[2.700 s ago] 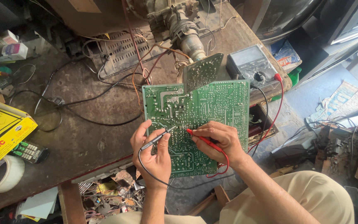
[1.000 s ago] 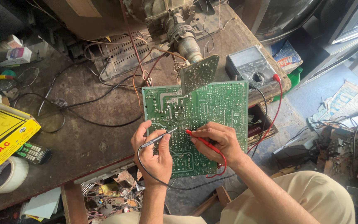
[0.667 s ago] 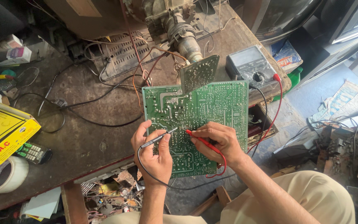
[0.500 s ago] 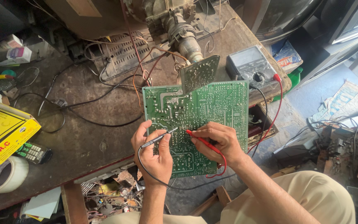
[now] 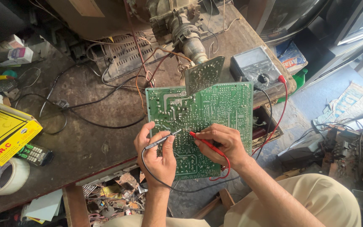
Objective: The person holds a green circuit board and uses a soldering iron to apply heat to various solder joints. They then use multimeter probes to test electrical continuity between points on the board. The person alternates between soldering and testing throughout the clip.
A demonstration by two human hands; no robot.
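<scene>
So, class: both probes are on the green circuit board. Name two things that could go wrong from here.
1. The black probe in the left hand and the red probe in the right hand meet closely among dense solder joints; a slip might bridge them.
2. The circuit board overhangs the workbench edge, so pressing could tip it.

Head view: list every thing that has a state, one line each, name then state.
Green circuit board: solder side up, overhanging the table edge.
Black probe: in left hand, tip on board.
Red probe: in right hand, tip on board.
Multimeter: leads plugged in.
Tape roll: lying flat.
Yellow box: closed.
</scene>
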